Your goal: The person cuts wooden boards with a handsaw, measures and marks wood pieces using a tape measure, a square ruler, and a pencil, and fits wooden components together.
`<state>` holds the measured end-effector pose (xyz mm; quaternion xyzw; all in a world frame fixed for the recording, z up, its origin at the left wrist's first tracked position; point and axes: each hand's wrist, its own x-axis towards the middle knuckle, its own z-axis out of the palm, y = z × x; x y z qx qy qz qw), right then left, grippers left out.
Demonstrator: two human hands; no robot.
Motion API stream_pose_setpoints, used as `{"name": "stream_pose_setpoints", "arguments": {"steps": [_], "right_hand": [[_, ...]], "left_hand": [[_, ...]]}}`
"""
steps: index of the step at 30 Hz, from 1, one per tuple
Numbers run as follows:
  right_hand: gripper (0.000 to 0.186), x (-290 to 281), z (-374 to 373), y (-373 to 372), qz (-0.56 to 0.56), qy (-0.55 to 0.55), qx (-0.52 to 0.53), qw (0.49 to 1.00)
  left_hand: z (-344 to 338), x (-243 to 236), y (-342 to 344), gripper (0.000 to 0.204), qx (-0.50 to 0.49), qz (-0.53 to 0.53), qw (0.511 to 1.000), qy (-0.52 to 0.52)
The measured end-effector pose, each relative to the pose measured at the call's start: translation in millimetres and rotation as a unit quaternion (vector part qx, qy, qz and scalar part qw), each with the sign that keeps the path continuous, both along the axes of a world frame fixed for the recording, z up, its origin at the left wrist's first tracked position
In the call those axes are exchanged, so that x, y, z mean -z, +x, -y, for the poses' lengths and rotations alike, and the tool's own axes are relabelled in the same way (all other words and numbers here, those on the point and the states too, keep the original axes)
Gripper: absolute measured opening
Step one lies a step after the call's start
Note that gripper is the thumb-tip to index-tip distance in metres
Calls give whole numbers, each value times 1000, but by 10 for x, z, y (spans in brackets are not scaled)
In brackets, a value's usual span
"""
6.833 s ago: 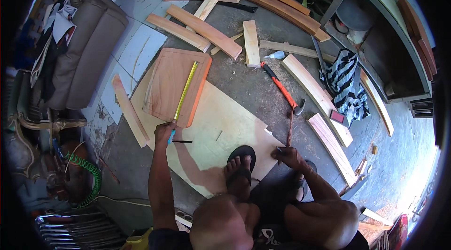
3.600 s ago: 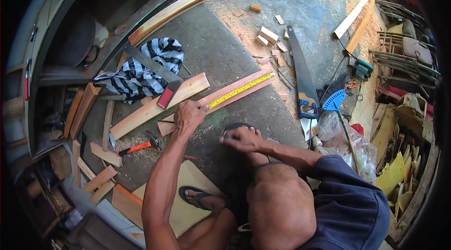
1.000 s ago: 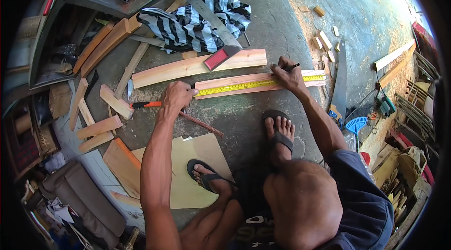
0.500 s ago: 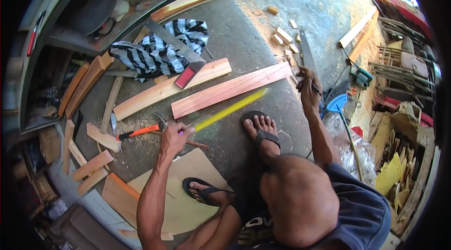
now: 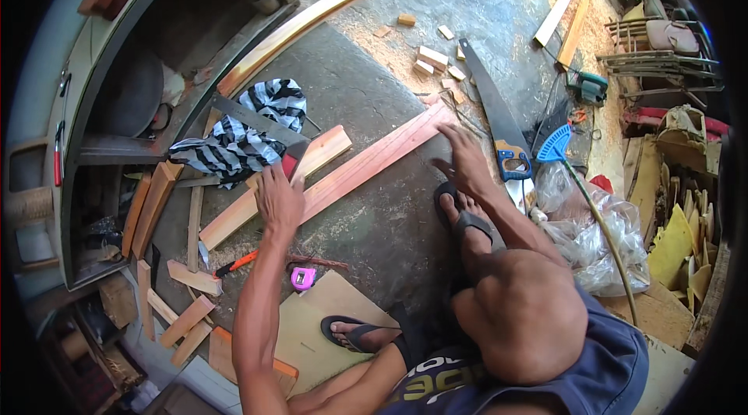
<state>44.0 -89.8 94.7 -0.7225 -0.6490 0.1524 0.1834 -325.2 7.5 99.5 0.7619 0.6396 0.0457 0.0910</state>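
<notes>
Down goes the tape measure [image 5: 303, 279]: half a second ago its yellow strip ran out from the left hand, and now it sits wound in, nearer the body than that hand, by the edge of the plywood sheet [image 5: 331, 329]. Left hand [image 5: 279, 201] now, fingers stretched forward at the red handle of the square [image 5: 291, 164]; whether they close on it, I cannot tell. Over to the right hand [image 5: 470, 162]: fingers spread, thumb out, nothing seen in its grasp, hovering at the far end of the pinkish plank [image 5: 374, 162].

That plank lies flat on the floor between the hands, slanting from just beside the left one up to the right one's fingertips. It looks stiff, fairly light for its length, dry rather than slippery, hard to damage, though the raw edges may splinter. Best grip, I'd say: both long edges near the middle, or one hand at each end.

Further out, past the left hand, a paler plank [image 5: 323, 150] passes under the square, with a striped bag [image 5: 234, 151] beyond. Outward from the right hand, a saw [image 5: 488, 99] with a blue handle, and wood blocks [image 5: 433, 58] ahead.

Writing? Small print on the tape measure, too tiny to read; big pale letters on the dark shirt [image 5: 436, 384], partly folded away.
</notes>
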Motion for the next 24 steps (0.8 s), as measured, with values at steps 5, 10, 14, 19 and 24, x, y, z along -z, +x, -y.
{"name": "stream_pose_setpoints", "arguments": {"steps": [5,10,14,19,24], "right_hand": [[67,373,-706,5,86,57,-197,975],[44,567,-1050,645,89,-1,-279,956],[57,493,-1085,1215,97,56,-262,959],[51,2,-848,794,-384,-47,-83,919],[35,400,-128,31,-629,-182,21,756]], "left_hand": [[-412,219,-107,43,-34,-81,993,-83],[-286,-58,91,40,-6,-99,995,-32],[-96,-520,895,49,94,-3,996,6],[71,-718,1756,47,181,18,983,-20],[400,-275,2054,45,171,-13,981,-86]]}}
